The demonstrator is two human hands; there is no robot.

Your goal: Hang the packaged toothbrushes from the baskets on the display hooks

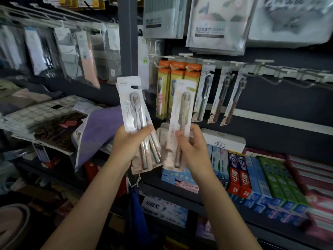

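**Both hands hold toothbrush packs below the hooks**

Your left hand (128, 141) sits mid-frame, fingers curled round the lower part of a stack of packs (134, 112), thumb pressed across the front. The stack stands nearly upright, tilted a little left, hang-hole end at the top; how many packs are in it you cannot tell. Your right hand (191, 147) is just right of it, pinching a single pack (181, 120) between thumb on the front and curled fingers behind. That pack leans slightly right, its top just in front of the orange packs (177, 83) already hanging centre frame. The two hands are near each other, not touching.

Right of the orange packs, three slim packs (219, 98) hang tilted from the hook rail (270, 69), which runs off toward the right edge with bare hooks (295, 82). Toothpaste boxes (252, 177) fill the shelf at lower right. Bagged goods (72, 51) hang upper left; large pouches (219, 22) hang upper right. No baskets are in view.
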